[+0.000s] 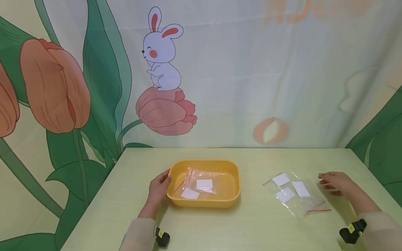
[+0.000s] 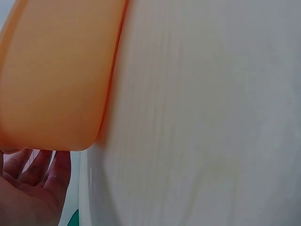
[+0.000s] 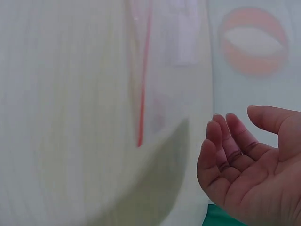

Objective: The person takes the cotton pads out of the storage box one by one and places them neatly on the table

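Observation:
At the left end of a yellow plastic tray [image 1: 204, 204], my left hand [image 1: 158, 188] holds the rim. The left wrist view shows the tray's outer side [image 2: 56, 80] with the fingers [image 2: 57, 174] against its end; the thumb is out of sight there. Inside the tray lie clear zip bags with white rectangles [image 1: 204, 184] in them. My right hand [image 1: 337, 183] is just right of more clear zip bags [image 1: 290, 198], which lie overlapping on the table with several white rectangles and red zip strips. Its fingers are loosely bent with nothing in them, palm visible in the right wrist view [image 3: 249, 174].
The pale wood-grain table [image 1: 251, 230] runs back to a printed curtain [image 1: 226, 87] with tulips and a rabbit. A stretch of tabletop separates the tray from the loose bags. Black wrist cameras [image 1: 352, 231] sit at both sleeves.

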### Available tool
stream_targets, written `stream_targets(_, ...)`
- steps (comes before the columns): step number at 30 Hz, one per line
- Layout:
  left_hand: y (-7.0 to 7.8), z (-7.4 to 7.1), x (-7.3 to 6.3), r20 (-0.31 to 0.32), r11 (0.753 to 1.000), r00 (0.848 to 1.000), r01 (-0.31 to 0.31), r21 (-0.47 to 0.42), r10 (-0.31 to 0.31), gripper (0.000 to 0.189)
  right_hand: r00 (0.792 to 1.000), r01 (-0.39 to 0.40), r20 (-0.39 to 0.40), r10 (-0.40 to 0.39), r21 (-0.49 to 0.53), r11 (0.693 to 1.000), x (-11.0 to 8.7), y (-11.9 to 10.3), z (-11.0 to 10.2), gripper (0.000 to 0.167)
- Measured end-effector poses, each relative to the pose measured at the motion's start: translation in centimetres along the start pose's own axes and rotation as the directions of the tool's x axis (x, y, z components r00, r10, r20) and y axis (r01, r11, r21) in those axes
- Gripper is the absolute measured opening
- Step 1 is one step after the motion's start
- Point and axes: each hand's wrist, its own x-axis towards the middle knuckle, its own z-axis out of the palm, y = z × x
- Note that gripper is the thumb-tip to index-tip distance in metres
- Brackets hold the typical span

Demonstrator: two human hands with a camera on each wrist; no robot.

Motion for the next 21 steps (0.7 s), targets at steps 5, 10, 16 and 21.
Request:
stream_targets(5,0.0,-0.1,-0.1,0.003,1.0,1.0,0.003,0.001,-0.003,0.046,0.997,0.076,0.006,-0.076,0.033,0.997,-0.2,-1.2,-0.4,0.063)
stream_targets(10,0.0,-0.1,-0.1,0.005,1.0,1.0,0.007,-0.004,-0.007,0.046,0.989,0.143,0.024,-0.147,0.132,0.981,-0.4,-2.5,-0.4,0.062)
stream_targets(16,0.0,0.0,-0.1,0.003,1.0,1.0,0.011,-0.001,-0.011,0.046,0.982,0.179,0.024,-0.185,0.146,0.973,-0.5,-4.7,-0.1,0.062)
stream_targets(21,0.0,0.0,-0.1,-0.003,1.0,1.0,0.011,-0.001,-0.011,0.046,0.979,0.202,0.022,-0.205,0.096,0.975,-0.6,-6.8,0.3,0.062)
